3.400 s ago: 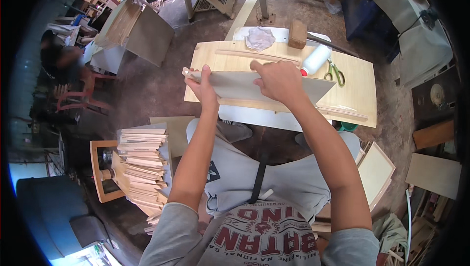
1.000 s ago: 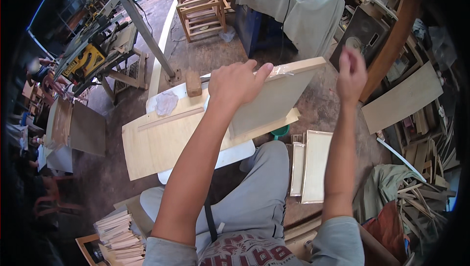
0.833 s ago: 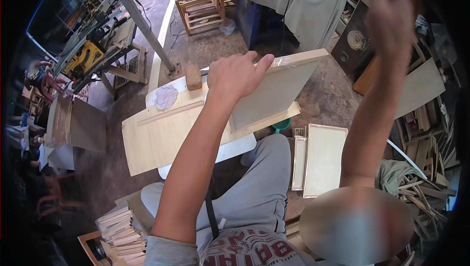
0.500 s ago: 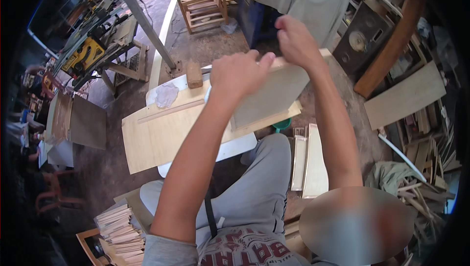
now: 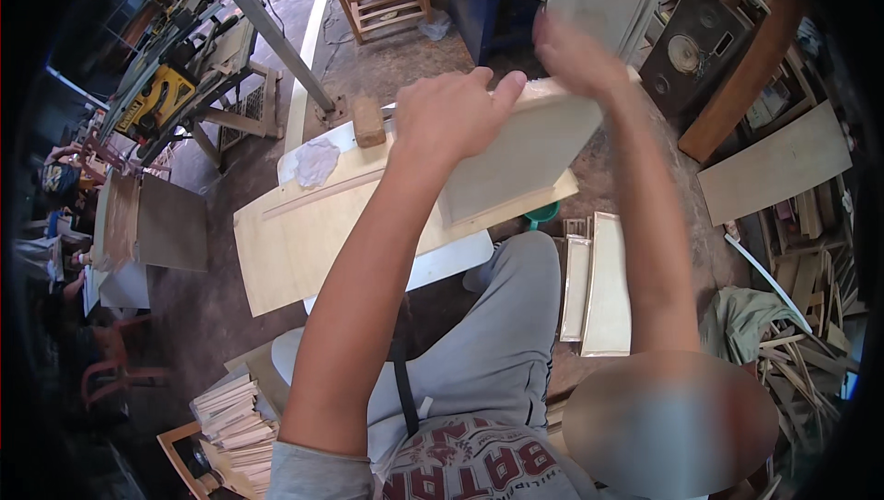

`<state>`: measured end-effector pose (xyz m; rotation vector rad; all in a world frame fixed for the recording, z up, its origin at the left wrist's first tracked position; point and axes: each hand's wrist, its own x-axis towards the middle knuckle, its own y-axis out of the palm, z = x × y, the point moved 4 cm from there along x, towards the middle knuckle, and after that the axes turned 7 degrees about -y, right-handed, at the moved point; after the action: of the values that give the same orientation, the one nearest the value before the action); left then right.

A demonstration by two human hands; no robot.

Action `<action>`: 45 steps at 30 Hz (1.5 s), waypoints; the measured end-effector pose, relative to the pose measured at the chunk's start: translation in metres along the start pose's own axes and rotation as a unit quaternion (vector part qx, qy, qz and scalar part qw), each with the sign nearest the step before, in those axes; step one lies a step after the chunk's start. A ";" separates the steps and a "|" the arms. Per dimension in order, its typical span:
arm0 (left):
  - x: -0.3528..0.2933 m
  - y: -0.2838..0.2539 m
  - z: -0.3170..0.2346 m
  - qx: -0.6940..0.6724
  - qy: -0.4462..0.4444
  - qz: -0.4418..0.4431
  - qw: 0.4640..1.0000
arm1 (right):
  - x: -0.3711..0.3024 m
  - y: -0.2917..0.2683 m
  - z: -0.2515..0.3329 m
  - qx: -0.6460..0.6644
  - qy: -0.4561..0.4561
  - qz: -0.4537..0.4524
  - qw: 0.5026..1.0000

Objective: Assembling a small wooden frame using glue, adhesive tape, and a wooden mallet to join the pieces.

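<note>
A pale wooden panel with a framed edge [image 5: 525, 164] stands tilted on its long edge on a plywood sheet [image 5: 299, 256]. My left hand [image 5: 451, 113] is closed over the panel's upper edge, its thumb lying along the top. At the far right end of that edge is my right hand [image 5: 580, 58], smeared by motion; its fingers and anything in them cannot be made out. A thin wood strip [image 5: 322, 194] lies on the plywood. Beside it are a crumpled whitish sheet [image 5: 317, 162] and a brown wood block [image 5: 369, 122].
Under the plywood shows a white board [image 5: 451, 261]. Framed panels [image 5: 605, 288] lie on the floor right of my knee, near a green container [image 5: 543, 215]. Thin wood pieces [image 5: 230, 417] fill a spot at lower left. A metal post [image 5: 276, 35] and a speaker box [image 5: 686, 49] stand farther off.
My right hand has moved a little right and is now blurred. The left hand keeps its hold on the panel's edge. The whole view has shifted slightly.
</note>
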<state>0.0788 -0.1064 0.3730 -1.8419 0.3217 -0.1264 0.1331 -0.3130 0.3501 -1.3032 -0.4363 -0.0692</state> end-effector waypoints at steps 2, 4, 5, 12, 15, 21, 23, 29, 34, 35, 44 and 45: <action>0.002 0.001 -0.008 0.028 0.002 0.010 1.000 | 0.000 -0.010 -0.011 0.133 0.090 -0.014 0.987; 0.001 0.000 -0.006 0.012 0.001 0.011 1.000 | -0.003 -0.010 -0.015 0.111 0.085 -0.008 0.990; 0.002 -0.002 -0.005 -0.003 -0.006 0.009 1.000 | -0.004 -0.018 -0.016 0.198 0.057 -0.128 0.970; -0.010 -0.009 0.001 -0.066 0.055 -0.151 0.985 | -0.130 -0.028 -0.098 0.358 0.159 -0.576 0.717; -0.011 -0.010 0.003 -0.134 0.130 -0.181 0.966 | -0.210 0.086 -0.149 0.390 0.354 -0.548 0.650; -0.014 0.003 -0.015 0.017 0.180 -0.230 0.956 | -0.351 0.343 -0.172 0.490 0.609 -0.263 0.565; -0.016 -0.002 -0.014 0.051 0.202 -0.258 0.943 | -0.339 0.361 -0.164 0.542 0.623 -0.264 0.499; -0.008 -0.005 -0.018 0.105 0.197 -0.208 0.952 | -0.309 0.385 -0.212 0.610 0.653 -0.183 0.411; -0.002 -0.008 -0.010 0.130 0.203 -0.179 0.954 | -0.264 0.416 -0.237 0.721 0.563 -0.244 0.324; -0.005 -0.012 -0.007 0.135 0.204 -0.177 0.953 | -0.250 0.413 -0.229 0.741 0.536 -0.275 0.298; -0.006 -0.005 0.003 0.123 0.268 -0.232 0.927 | -0.274 0.393 -0.315 0.680 0.561 -0.410 0.235; -0.008 -0.004 0.002 0.124 0.264 -0.225 0.930 | -0.279 0.386 -0.328 0.670 0.572 -0.419 0.219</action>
<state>0.0718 -0.1010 0.3764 -1.5758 0.2313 -0.9498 0.0790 -0.5695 -0.1647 1.0985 0.2793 -1.2154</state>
